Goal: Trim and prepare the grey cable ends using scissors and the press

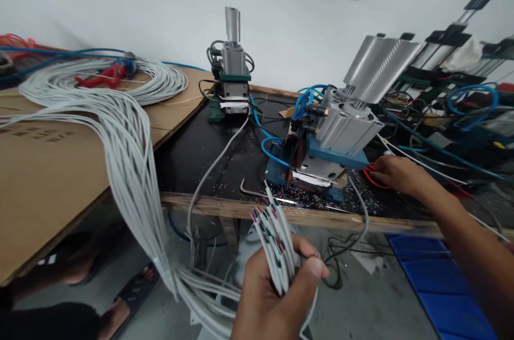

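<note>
My left hand (273, 289) is closed round a bundle of grey cables (277, 238), their stripped ends with coloured inner wires pointing up toward the bench. The bundle (132, 168) trails down and left, then up over a cardboard sheet. My right hand (395, 174) rests on the black bench to the right of a blue pneumatic machine (325, 142), its fingers curled against red wires (371, 176); whether it holds anything is hidden.
A second small pneumatic machine (231, 77) stands at the back of the bench. A coil of grey cable (120, 80) lies on the cardboard (48, 168). Blue hoses and metal equipment (453, 93) crowd the right. Blue trays (437, 276) sit on the floor. Someone's sandalled feet (136, 286) show lower left.
</note>
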### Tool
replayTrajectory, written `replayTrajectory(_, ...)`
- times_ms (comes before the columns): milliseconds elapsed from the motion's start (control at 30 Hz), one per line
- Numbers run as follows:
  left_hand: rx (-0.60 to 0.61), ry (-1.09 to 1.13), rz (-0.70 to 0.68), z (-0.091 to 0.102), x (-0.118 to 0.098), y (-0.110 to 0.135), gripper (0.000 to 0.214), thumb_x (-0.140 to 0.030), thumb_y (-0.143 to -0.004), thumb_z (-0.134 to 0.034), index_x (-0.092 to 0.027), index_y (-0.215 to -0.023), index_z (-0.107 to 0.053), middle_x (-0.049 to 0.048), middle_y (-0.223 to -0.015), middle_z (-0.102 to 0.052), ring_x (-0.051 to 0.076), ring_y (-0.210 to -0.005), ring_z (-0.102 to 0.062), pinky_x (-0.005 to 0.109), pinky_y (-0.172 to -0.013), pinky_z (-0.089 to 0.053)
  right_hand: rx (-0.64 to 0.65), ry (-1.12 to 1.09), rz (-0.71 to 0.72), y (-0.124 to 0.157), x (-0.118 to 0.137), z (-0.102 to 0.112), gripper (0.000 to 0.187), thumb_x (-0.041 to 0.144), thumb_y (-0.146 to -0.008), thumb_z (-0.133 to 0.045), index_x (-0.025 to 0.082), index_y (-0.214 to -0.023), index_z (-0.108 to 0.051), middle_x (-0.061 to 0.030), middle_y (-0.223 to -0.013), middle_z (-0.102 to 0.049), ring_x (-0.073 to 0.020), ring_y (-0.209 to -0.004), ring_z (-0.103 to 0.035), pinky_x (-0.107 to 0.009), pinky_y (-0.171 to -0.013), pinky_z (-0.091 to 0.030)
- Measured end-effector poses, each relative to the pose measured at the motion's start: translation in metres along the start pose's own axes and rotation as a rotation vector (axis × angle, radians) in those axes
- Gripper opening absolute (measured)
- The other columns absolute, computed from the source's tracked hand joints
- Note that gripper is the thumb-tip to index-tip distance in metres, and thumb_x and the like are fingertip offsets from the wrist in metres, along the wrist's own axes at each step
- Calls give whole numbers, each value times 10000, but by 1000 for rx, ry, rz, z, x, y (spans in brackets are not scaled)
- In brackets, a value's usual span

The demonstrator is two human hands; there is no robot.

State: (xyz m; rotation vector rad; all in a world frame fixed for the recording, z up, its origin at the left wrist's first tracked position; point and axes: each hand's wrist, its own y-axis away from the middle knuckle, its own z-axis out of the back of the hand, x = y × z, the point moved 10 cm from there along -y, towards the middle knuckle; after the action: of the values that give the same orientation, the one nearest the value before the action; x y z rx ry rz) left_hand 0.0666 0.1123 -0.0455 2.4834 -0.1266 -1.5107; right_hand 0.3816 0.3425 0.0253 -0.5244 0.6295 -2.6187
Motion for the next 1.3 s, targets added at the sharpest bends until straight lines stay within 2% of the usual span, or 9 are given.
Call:
replayTrajectory(133,9,23,-17,-1,2,-9,512,-674,-800,-815,-175,-858,-713,31,-766,-658,120,-638,-448,239,-619,-344,-49,-14,49,24,55,34,200,283,-902,-739,143,-777,-669,18,-634,-647,-120,-505,-636,-166,-456,-394)
replayTrajectory(200,-11,28,-36,1,3,-11,423,-589,-835,-816,-179,-837,-709,35,-772,-656,133,-662,-481,244,-641,-368,-96,-86,75,51,99,50,96,258,-938,-687,176,-891,-673,-29,-744,-723,-178,-614,-723,-185,-518,-500)
replayTrajectory(333,-7,76,-30,0,9,-7,379,-551,-844,-818,-194,-869,-693,57,-789,-671,176,-719,-559,247,-626,-396,-28,-342,106,107,194,47,123,212,-949,-659,219,-1072,-659,-62,-899,-726,-207,-743,-754,-184,-630,-625)
replayTrajectory(467,12,94,18,0,12,2,390,-570,-844,-820,-204,-873,-690,58,-797,-661,160,-681,-531,211,-507,-289,26,-397,119,134,250,31,163,301,-937,-707,227,-1017,-585,-13,-818,-630,-181,-645,-650,-235,-512,-555)
replayTrajectory(667,29,108,69,1,12,7,365,-538,-836,-842,-202,-879,-706,32,-780,-657,82,-504,-365,214,-445,-194,-46,-227,79,146,257,28,175,302,-931,-696,200,-994,-569,-32,-835,-600,-185,-669,-585,-311,-559,-501)
replayTrajectory(833,-9,123,74,6,15,9,346,-500,-795,-889,-210,-875,-716,50,-764,-675,158,-648,-576,196,-457,-313,-87,-142,84,149,263,31,145,323,-971,-687,219,-990,-588,-18,-831,-642,-173,-619,-601,-329,-578,-503)
replayTrajectory(1000,-2,182,64,1,16,12,311,-480,-815,-882,-215,-874,-731,49,-758,-686,215,-772,-663,265,-637,-539,-51,-106,146,147,266,34,136,291,-978,-685,214,-1038,-591,-21,-845,-667,-168,-628,-632,-298,-609,-568)
replayTrajectory(1200,2,361,116,-8,17,15,304,-405,-760,-945,-231,-890,-733,-2,-756,-723,201,-688,-741,278,-706,-605,41,-81,254,146,268,35,71,172,-975,-576,213,-1026,-548,-31,-829,-687,-180,-636,-674,-286,-563,-574)
replayTrajectory(1300,2,377,139,-10,16,16,300,-388,-746,-960,-227,-876,-742,-7,-748,-735,200,-690,-756,258,-702,-611,32,-26,253,148,266,36,33,203,-1008,-569,210,-1040,-566,-36,-867,-706,-197,-688,-704,-332,-670,-609)
